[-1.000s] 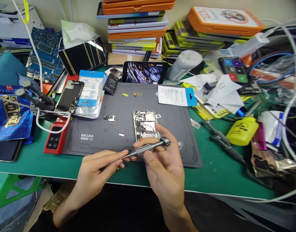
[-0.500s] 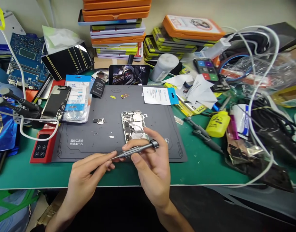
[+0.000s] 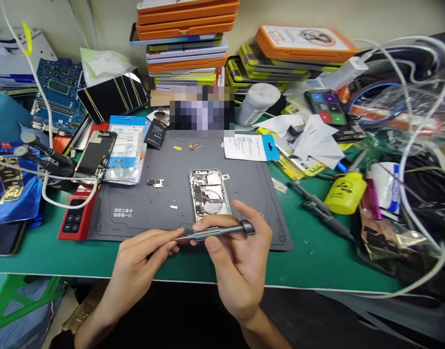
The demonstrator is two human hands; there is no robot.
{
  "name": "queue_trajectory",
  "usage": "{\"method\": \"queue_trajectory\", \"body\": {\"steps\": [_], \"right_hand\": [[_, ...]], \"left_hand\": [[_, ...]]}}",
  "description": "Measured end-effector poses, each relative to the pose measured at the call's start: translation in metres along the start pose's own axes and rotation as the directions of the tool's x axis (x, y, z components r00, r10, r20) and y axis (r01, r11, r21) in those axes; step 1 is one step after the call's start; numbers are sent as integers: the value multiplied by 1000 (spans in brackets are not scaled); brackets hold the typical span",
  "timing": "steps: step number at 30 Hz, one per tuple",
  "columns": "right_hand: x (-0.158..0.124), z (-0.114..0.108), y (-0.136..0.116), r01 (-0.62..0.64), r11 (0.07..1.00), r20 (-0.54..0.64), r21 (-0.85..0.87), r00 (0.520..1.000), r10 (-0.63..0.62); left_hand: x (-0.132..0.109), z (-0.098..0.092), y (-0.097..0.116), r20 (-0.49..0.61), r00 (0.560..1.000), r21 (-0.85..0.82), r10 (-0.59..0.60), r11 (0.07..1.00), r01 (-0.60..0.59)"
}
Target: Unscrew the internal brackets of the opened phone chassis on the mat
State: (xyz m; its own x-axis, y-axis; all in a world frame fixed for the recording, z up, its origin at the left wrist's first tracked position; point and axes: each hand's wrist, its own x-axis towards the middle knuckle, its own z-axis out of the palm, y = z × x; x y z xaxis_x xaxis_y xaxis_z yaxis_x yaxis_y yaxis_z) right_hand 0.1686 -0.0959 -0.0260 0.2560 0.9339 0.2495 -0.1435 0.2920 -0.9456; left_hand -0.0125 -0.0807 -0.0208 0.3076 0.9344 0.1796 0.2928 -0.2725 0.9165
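Note:
A dark grey screwdriver [image 3: 215,233] lies nearly level across both hands, above the front edge of the grey work mat [image 3: 135,167]. My right hand [image 3: 240,257] holds its handle between thumb and fingers. The fingertips of my left hand [image 3: 145,261] pinch the thin tip end at its left. Just beyond my right hand is an opened phone [image 3: 209,191] with its inner parts showing; its lower end is hidden by my fingers. A small metal-and-black part [image 3: 156,183] and a tiny white piece [image 3: 173,207] rest on the mat to the left.
A red device [image 3: 75,213] and a phone screen assembly [image 3: 96,154] stand at the left. Stacked orange boxes [image 3: 188,24] are at the back. A yellow bottle [image 3: 345,193], another grey tool [image 3: 324,211] and white cables [image 3: 407,160] crowd the right.
The whole view has shifted, so the bench appears farther right. Both hands keep the same hold on the screwdriver. The screen at the back is now pixelated.

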Motion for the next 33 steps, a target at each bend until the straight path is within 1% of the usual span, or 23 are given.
{"method": "queue_trajectory", "body": {"steps": [4, 8, 12, 15, 19, 26, 30, 33], "right_hand": [[-2, 1, -1, 34, 999, -13, -29, 999, -34], [-2, 1, -1, 18, 999, -19, -43, 1000, -19], [-1, 2, -2, 1, 1000, -44, 9, 999, 0], [0, 2, -2, -18, 998, -37, 63, 999, 20], [1, 3, -2, -13, 998, -32, 56, 999, 15], [0, 3, 4, 2, 996, 11, 91, 1000, -3], [-1, 1, 13, 23, 993, 75, 114, 997, -32], [-2, 0, 17, 46, 990, 103, 134, 993, -60]], "left_hand": [[0, 1, 0, 16, 1000, 11, 2, 1000, -2], [-1, 0, 0, 25, 1000, 0, 5, 1000, -5], [-1, -1, 1, 14, 1000, -21, -2, 1000, 2], [-1, -1, 2, 3, 1000, -31, 10, 999, -9], [1, -1, 3, 0, 1000, -20, 22, 1000, -22], [3, -5, 1, -10, 999, 24, 50, 998, -50], [3, -8, -5, -26, 1000, 99, 9, 995, -7], [3, -9, -7, -36, 999, 115, 0, 993, 4]]}}
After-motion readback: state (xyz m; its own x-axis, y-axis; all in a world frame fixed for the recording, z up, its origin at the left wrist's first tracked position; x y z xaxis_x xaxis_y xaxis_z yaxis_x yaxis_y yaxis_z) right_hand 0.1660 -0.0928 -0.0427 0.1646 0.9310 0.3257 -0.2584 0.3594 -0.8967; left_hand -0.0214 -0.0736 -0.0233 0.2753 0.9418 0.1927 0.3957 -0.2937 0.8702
